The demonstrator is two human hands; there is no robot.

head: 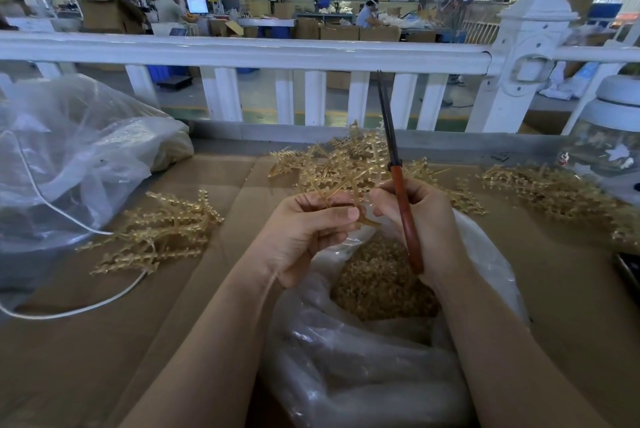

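The clear bag point(363, 375) sags open right under the forearms, its mouth below both hands and a heap of amber cut pieces point(377, 285) showing inside. Above it the left hand point(304, 230) pinches the stems of an amber plastic sprue point(323, 181) between thumb and curled fingers, with the branches fanning up and away. The right hand point(422, 219) is wrapped round the red-brown handles of the scissors point(398, 181). Their blades are together and point up toward the white railing point(242, 49) — not at the sprue yet.

The step looks like snipping parts off the branches so they drop into the bag. To do it well, I'd hold the sprue over the bag's mouth and turn one branch clear of the rest. Then tip the blades down and cut close to the stem — one part at a time, fingertips back from the edge. More sprues wait on the table point(104, 341) in a left pile point(156, 230) and a right pile point(554, 192).
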